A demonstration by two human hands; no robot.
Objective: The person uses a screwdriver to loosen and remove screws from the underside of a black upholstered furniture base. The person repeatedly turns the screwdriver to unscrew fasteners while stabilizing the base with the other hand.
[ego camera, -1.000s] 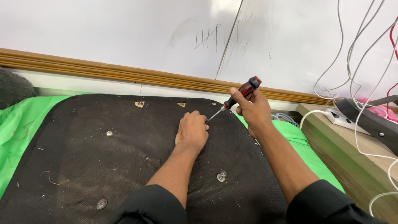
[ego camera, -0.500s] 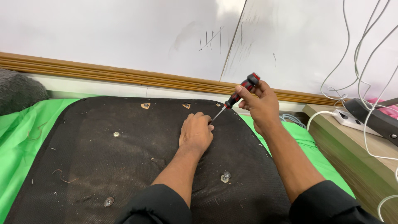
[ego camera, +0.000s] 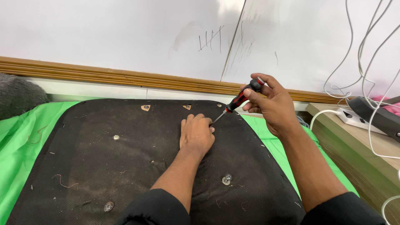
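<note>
A black fabric-covered seat panel (ego camera: 104, 158) lies flat on a green cloth (ego camera: 25, 129). My left hand (ego camera: 196, 135) rests on the panel near its far right edge, fingers curled around the spot where the screwdriver tip meets the fabric. My right hand (ego camera: 273, 104) grips a red-and-black screwdriver (ego camera: 241, 98) by the handle, slanted down and left toward my left fingers. Whatever lies under the tip is hidden by my fingers. Metal screws with washers sit in the panel, one at the near right (ego camera: 226, 179), one at the near left (ego camera: 108, 206) and one at mid left (ego camera: 116, 137).
A whiteboard wall with a wooden rail (ego camera: 125, 77) runs behind the panel. At the right a wooden shelf (ego camera: 366, 154) carries a white power strip (ego camera: 354, 118), a black bar and hanging white cables (ego camera: 366, 62). A grey furry object (ego camera: 16, 96) sits far left.
My right hand has shifted a little to the right and loosened its fingers around the screwdriver handle. My left hand stays in place on the panel.
</note>
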